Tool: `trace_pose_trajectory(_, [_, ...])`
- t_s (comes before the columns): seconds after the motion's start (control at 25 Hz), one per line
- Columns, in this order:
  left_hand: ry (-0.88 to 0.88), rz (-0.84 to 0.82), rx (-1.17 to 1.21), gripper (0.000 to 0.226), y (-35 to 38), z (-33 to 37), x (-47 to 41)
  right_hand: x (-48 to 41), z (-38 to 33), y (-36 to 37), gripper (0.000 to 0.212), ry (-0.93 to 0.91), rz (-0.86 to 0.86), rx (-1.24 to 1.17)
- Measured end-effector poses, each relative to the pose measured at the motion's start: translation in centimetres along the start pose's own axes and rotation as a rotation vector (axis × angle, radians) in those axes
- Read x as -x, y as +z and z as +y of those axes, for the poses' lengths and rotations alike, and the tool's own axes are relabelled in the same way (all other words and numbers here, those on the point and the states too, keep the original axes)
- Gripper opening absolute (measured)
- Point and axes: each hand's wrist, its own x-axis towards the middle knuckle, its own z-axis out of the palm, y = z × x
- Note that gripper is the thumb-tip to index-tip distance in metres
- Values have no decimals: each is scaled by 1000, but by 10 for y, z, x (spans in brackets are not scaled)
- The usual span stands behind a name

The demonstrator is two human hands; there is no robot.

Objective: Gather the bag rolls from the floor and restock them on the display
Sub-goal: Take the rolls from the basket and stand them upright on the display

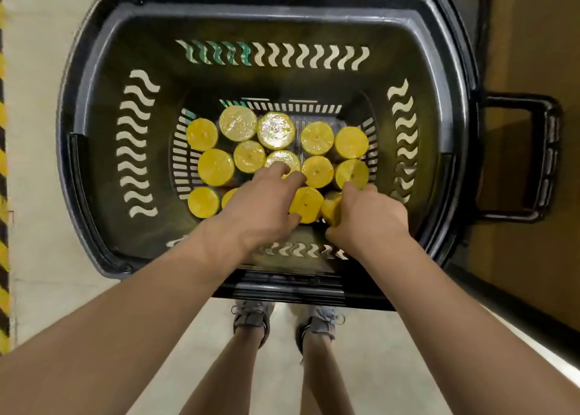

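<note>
My left hand lies flat and wide over the rolls in the near row. Its fingers reach across their tops, and I see them curled round none. My right hand is wrapped round the tilted roll at the near right corner, thumb on one side and fingers on the other.

Under both hands the bag rolls stand on end, packed side by side in rows on the bottom of the black basket. The basket sits on the floor in front of my shoes.

I judge each roll light but firm, a tight cylinder that will not crush. Several tops shine like clear film, so I expect the skin to be slick. I would not pinch the flat end. A grasp round the barrel, low enough to get the fingers well round it, should hold better. Tipping a roll away from its neighbours first makes room for that.

Beyond the rolls rises the slotted far wall, and the basket's handle sticks out to the right. A yellow-and-black stripe runs along the left edge.
</note>
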Motion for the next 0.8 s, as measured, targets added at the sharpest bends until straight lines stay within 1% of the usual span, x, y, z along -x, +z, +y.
trace_pose_trajectory(0.16, [-43, 101, -52, 62, -8, -2, -59, 5, 8, -17, 67, -18, 171, -43])
trace_pose_trajectory(0.28, [10, 137, -136, 66, -2, -4, -107, -2, 17, -19, 61, -34, 288, -134])
trace_pose_trajectory(0.4, [37, 36, -273, 70, 10, -4, -147, -9, 26, -16, 59, -69, 361, -172])
trace_pose_trajectory(0.52, [85, -66, -379, 68, 8, -4, -171, -16, 31, -14, 62, -99, 426, -184])
trace_pose_trajectory(0.68, [159, -148, -532, 79, -2, -5, -190, -23, 33, -13, 61, -113, 464, -216])
trace_pose_trajectory(0.76, [206, -166, -545, 82, 1, -8, -191, -26, 32, -14, 63, -111, 451, -238])
trace_pose_trajectory(0.8, [215, -151, -499, 81, 2, -11, -188, -27, 33, -16, 65, -107, 444, -246])
